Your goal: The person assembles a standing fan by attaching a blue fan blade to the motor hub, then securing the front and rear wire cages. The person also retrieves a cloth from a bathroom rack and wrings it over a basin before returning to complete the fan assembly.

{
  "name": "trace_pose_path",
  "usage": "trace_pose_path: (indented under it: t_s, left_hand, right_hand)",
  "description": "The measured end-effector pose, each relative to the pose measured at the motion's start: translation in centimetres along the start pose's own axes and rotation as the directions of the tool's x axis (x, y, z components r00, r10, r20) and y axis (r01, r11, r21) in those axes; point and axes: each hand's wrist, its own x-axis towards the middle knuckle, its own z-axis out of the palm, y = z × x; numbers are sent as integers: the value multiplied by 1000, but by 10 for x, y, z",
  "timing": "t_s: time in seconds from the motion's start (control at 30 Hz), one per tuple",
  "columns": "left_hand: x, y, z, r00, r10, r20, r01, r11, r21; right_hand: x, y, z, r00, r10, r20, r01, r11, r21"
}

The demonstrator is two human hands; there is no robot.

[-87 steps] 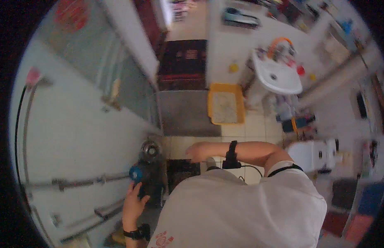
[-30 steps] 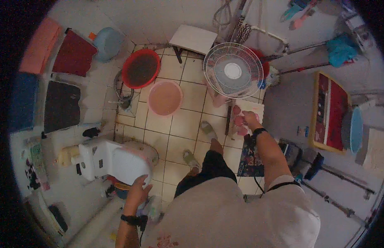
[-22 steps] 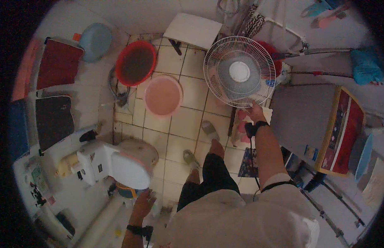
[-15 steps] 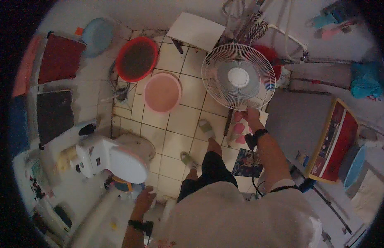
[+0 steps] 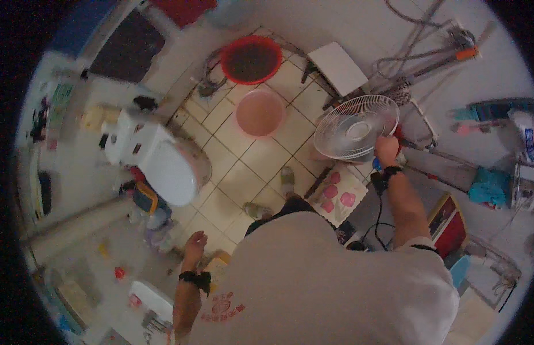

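Note:
At its near right rim, my right hand [image 5: 386, 150] is closed on a round white wire fan guard [image 5: 357, 131]. The guard hangs tilted above the floor, its lower side partly hidden. My left hand [image 5: 195, 247] hangs at my left side with the fingers loosely apart and nothing in them. To the left of the guard, a pink basin [image 5: 260, 113] stands on the tiles. Beyond it sits a red basin [image 5: 251, 60] with dark contents. Below my right hand lies a cream sheet with pink flower shapes [image 5: 339, 196].
A white toilet [image 5: 169, 172] stands on the left. A small white table or stool [image 5: 338, 69] is at the back wall, near hoses and poles. On the right are a red-fronted appliance [image 5: 450, 225] and a turquoise cloth [image 5: 488, 187]. Light tiles [image 5: 235, 187] cover the floor.
My view has turned left, so the room appears rotated. The fan guard, still in my right hand, looks smaller and more tilted. My left hand still hangs at my side.

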Motion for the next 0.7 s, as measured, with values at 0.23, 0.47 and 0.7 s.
trace_pose_path:
  t_s: [0.23,0.47,0.7]
  left_hand:
    - [-86,-197,27,969,-243,-40,243,970,2]
    - [-173,-279,58,962,-203,181,-16,622,783]
    - [-236,-272,154,875,-468,-122,-4,246,-969]
  right_hand:
    - [14,-197,-75,921,-380,84,388,883,-266]
    - [57,-274,-51,725,-601,335,681,557,-476]
    - [26,-321,83,775,-458,435,575,796,-187]
